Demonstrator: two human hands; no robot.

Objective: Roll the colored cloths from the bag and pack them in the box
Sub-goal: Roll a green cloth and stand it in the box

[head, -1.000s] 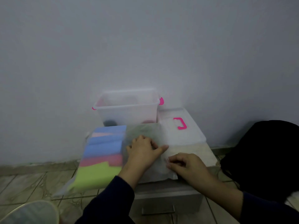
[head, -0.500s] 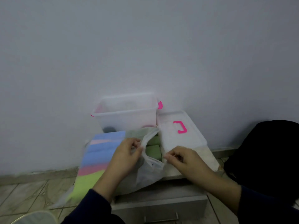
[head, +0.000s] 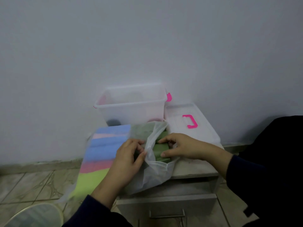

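A translucent white bag (head: 155, 174) lies on a small grey cabinet (head: 188, 167) with its mouth held wide. My left hand (head: 129, 154) pinches the near-left edge of the bag's mouth. My right hand (head: 178, 147) reaches into the mouth and grips a folded green cloth (head: 159, 149) inside. A stack of colored cloths (head: 101, 153), blue, pink and lime green, lies in clear wrapping to the left. The clear plastic box (head: 131, 105) with pink latches stands open behind, against the wall, with dark and pink shapes at its bottom.
The box's clear lid (head: 188, 123) with a pink handle lies flat to the right of the box. The cabinet has a drawer (head: 165, 208) with a metal handle in front. A black mass (head: 278, 161) fills the right side. A round pale rim (head: 32, 215) shows bottom left on the tiled floor.
The bag lay flat under both hands; my left hand lifted its edge and pulled the mouth apart, and my right hand moved in and took hold of the green cloth.
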